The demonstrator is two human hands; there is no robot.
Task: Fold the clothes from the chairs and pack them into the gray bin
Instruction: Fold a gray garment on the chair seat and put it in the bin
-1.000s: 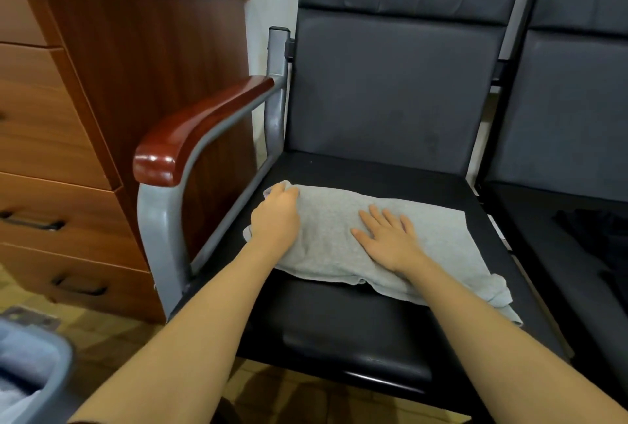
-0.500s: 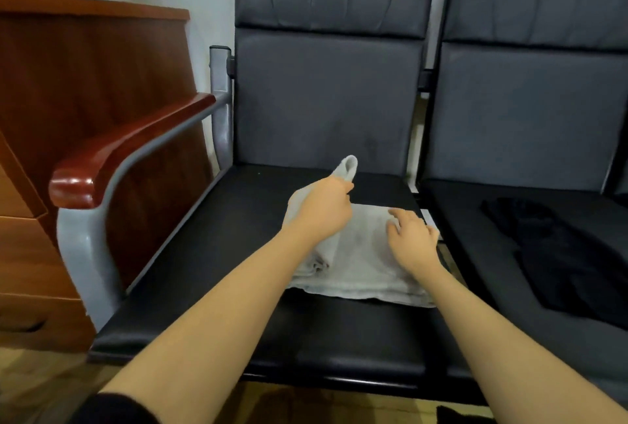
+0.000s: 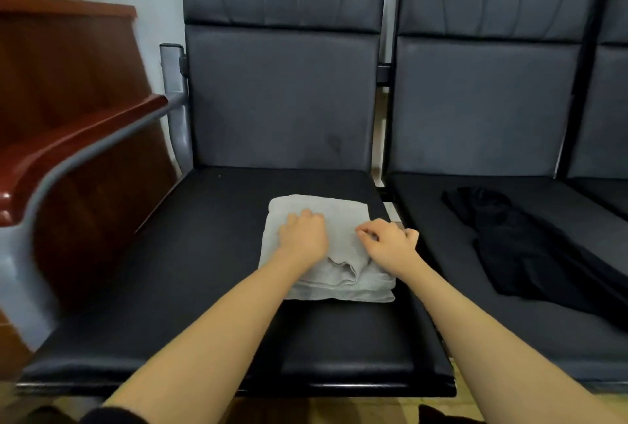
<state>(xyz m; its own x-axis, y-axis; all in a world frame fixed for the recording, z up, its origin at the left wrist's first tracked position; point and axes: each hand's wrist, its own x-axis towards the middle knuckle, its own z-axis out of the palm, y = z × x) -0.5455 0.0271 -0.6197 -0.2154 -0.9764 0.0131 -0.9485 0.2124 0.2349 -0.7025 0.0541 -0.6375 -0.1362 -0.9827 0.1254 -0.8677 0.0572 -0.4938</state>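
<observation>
A light gray garment (image 3: 319,274) lies folded into a small rectangle on the right half of the left chair's black seat (image 3: 190,287). My left hand (image 3: 302,236) rests on top of the fold, knuckles up, fingers bent down onto the cloth. My right hand (image 3: 390,242) sits at the garment's right edge with loosely curled fingers, their tips touching the fabric. A black garment (image 3: 530,253) lies spread and unfolded on the neighbouring chair's seat (image 3: 441,287). The gray bin is out of view.
A red-brown wooden armrest on a gray metal frame (image 3: 78,148) borders the left chair. Behind it stands a dark wood cabinet (image 3: 68,67). A third chair (image 3: 608,118) shows at the far right edge. Tan floor shows under the seats.
My left hand carried the garment's left part over to the right and laid it down, making a smaller fold. My right hand's fingers curled at the right edge. The view swung right.
</observation>
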